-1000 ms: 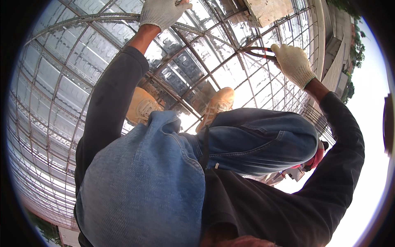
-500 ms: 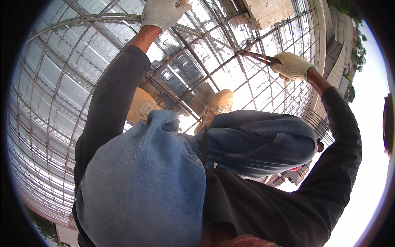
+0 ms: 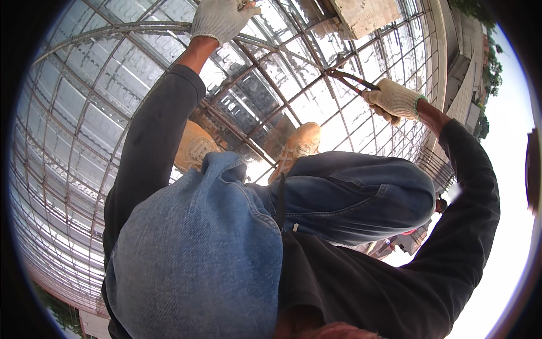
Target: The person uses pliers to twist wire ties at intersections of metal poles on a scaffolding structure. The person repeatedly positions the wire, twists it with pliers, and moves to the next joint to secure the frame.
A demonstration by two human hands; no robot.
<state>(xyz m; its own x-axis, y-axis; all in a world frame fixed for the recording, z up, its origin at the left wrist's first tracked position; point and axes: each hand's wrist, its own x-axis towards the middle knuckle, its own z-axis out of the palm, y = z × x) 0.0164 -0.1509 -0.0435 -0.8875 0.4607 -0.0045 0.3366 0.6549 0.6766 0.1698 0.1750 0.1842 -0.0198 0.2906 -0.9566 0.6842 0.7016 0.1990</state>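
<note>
I crouch on a grid of steel reinforcing bars laid over pale formwork. My right hand, in a white knit glove, grips the handles of a pair of pincers whose jaws touch a bar crossing. My left hand, also gloved, is at the top edge, closed on something small at a bar; what it is I cannot tell. My tan shoes stand on the bars, my jeans-clad knees fill the foreground.
A pale concrete block lies on the grid at the top. The bar mesh spreads left and far right to the slab edge. Trees and other structures show beyond the right rim.
My right hand has moved with the pincers down and left along the bars, turning at the wrist. My left hand stays at the top edge.
</note>
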